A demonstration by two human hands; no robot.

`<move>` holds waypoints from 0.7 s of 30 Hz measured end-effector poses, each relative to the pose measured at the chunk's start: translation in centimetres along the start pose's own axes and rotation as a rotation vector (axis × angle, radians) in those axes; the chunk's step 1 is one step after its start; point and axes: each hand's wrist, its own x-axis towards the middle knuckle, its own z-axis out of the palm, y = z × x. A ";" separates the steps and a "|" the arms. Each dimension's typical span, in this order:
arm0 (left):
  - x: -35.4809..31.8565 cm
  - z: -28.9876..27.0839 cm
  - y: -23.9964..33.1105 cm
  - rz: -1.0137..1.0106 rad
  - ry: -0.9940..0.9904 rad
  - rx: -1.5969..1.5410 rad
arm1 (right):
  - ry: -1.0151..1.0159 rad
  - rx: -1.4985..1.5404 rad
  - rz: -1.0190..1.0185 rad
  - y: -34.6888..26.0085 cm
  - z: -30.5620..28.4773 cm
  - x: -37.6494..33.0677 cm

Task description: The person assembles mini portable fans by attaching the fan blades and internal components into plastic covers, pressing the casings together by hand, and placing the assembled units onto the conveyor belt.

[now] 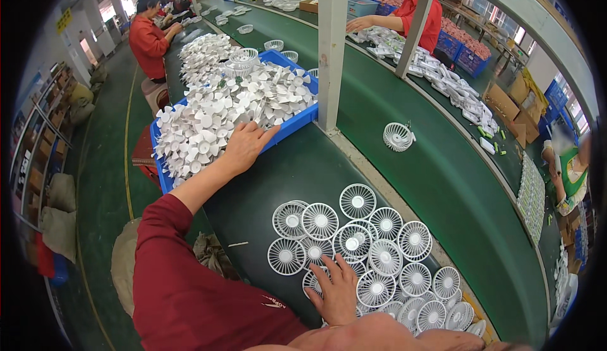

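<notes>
My left hand (248,145) lies at the near edge of a blue tray (297,122), its fingers stretched out over the rim and the nearest blades. White plastic fan blades (212,114) fill the tray in a loose heap. Lower down, my right hand (336,293) rests with spread fingers on a group of round white fan grilles (374,288). These grilles lie flat on the dark work surface, partly overlapping, and pile up toward the lower right. Nothing shows held in either hand.
A green conveyor belt (436,180) runs along the right, carrying a single white fan cage (398,137). A metal post (332,47) stands beside the tray. Across the belt, a person in red (420,12) handles white parts; another red-clad person (150,38) sits beyond the tray.
</notes>
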 end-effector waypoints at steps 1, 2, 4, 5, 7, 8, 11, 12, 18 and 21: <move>0.0 -0.1 0.0 0.001 -0.001 0.001 | 0.003 -0.003 -0.003 0.0 0.0 0.1; 0.0 -0.1 0.0 -0.011 -0.030 -0.002 | 0.003 -0.001 -0.001 -0.1 0.1 0.1; 0.5 -0.8 0.7 -0.014 -0.056 -0.019 | 0.003 0.000 0.004 -0.2 -0.1 0.0; 0.7 -1.3 0.9 -0.032 -0.025 -0.045 | 0.006 0.003 -0.006 -0.2 0.0 0.2; 1.3 -2.3 1.8 -0.062 -0.017 -0.097 | 0.006 0.014 -0.012 -0.2 -0.2 0.2; 1.8 -2.6 2.4 -0.049 -0.017 -0.112 | 0.001 0.015 -0.008 -0.1 -0.2 0.2; 3.9 -2.4 4.4 0.060 0.056 -0.291 | -0.004 0.001 0.004 0.1 0.1 0.1; 5.2 -2.2 5.3 0.123 0.080 -0.345 | -0.006 0.007 0.006 0.1 0.1 0.2; 15.5 3.6 10.5 0.204 0.019 -0.524 | -0.023 0.036 0.000 0.1 -0.2 0.2; 21.6 8.6 11.8 0.029 -0.080 -0.374 | -0.038 0.043 0.020 0.1 0.0 0.2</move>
